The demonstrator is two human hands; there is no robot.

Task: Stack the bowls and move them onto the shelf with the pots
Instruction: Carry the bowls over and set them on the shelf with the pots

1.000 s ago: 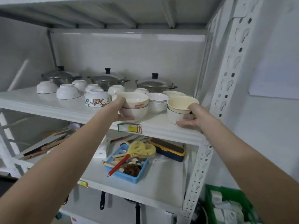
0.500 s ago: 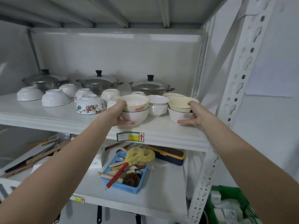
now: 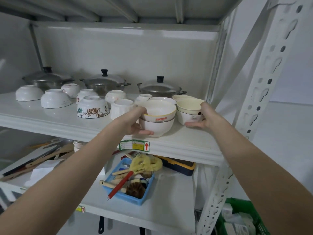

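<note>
My left hand (image 3: pixel 133 122) cups one bowl stack (image 3: pixel 157 118) on the shelf (image 3: pixel 186 143); at 3 o'clock, my right hand (image 3: pixel 205 116) grips another stack (image 3: pixel 190 111).

Left hand (image 3: pixel 133 122) grips a two-bowl stack (image 3: pixel 156 120) near the shelf (image 3: pixel 186 143) edge; right hand (image 3: pixel 205 116) grips another stack (image 3: pixel 190 110) to its right. Three lidded pots (image 3: pixel 103 83) stand far behind upturned bowls (image 3: pixel 92 106).

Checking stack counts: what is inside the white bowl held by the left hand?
A yellow-rimmed bowl nests inside the white bowl gripped by the left hand. Its lower part and the white bowl's inside are hidden.
</note>
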